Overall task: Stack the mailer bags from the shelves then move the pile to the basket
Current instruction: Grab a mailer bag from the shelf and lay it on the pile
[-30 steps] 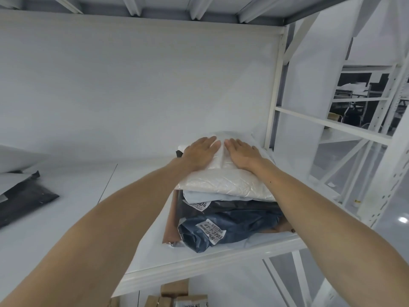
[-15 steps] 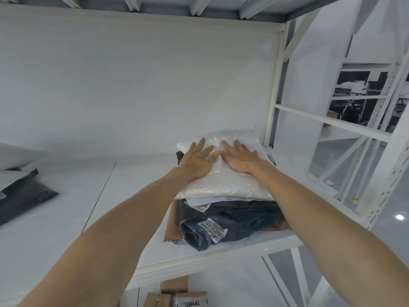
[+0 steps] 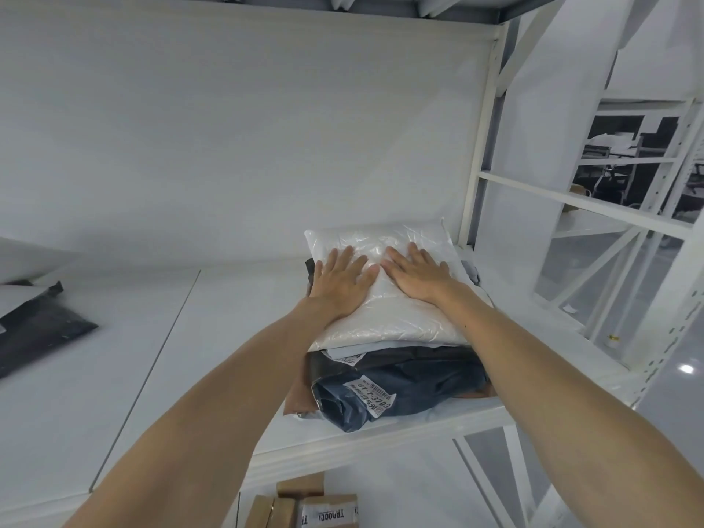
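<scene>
A pile of mailer bags sits at the right end of the white shelf (image 3: 213, 360). Its top bag is a clear-wrapped white bag (image 3: 396, 322). Below it lie a dark navy bag with a white label (image 3: 415, 390) and a brown bag (image 3: 295, 394) at the bottom left. My left hand (image 3: 343, 282) and my right hand (image 3: 417, 274) lie flat, side by side, on the white bag, fingers straight and spread. Both press on its far half. No basket is in view.
A black mailer bag (image 3: 34, 333) lies at the shelf's far left. The white upright post (image 3: 482, 139) of the rack stands just right of the pile. Cardboard boxes (image 3: 304, 504) sit on the level below. More racking stands to the right.
Both hands have slid a little back toward me on the white bag and their fingers have spread. The pile has stayed in place.
</scene>
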